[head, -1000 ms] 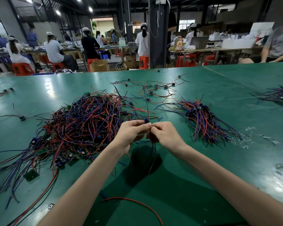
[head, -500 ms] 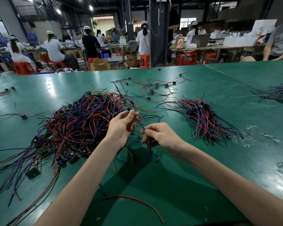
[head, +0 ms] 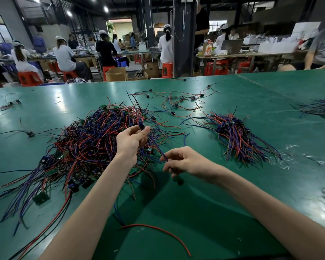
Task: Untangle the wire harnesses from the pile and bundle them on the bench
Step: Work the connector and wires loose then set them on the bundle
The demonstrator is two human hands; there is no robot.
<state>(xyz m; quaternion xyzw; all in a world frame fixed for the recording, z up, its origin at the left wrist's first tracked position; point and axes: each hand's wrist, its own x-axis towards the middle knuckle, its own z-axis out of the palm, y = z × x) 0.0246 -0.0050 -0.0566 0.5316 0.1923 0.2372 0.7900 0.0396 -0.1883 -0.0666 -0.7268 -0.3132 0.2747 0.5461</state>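
left hand (head: 129, 141) lifted away, fingers (head: 145, 129) pinching blue harness connector (head: 141, 125); right hand's (head: 187, 162) fingers (head: 172, 153) pinch its taut purple wires (head: 156, 146).

Far-right bundle (head: 319, 107) cut by edge, harness (head: 155, 145) partly hidden (inside right hand (head: 188, 162))

No legible text, label, brand or number; the print on the coloured carton (head: 207, 49) in the background is too small to read.
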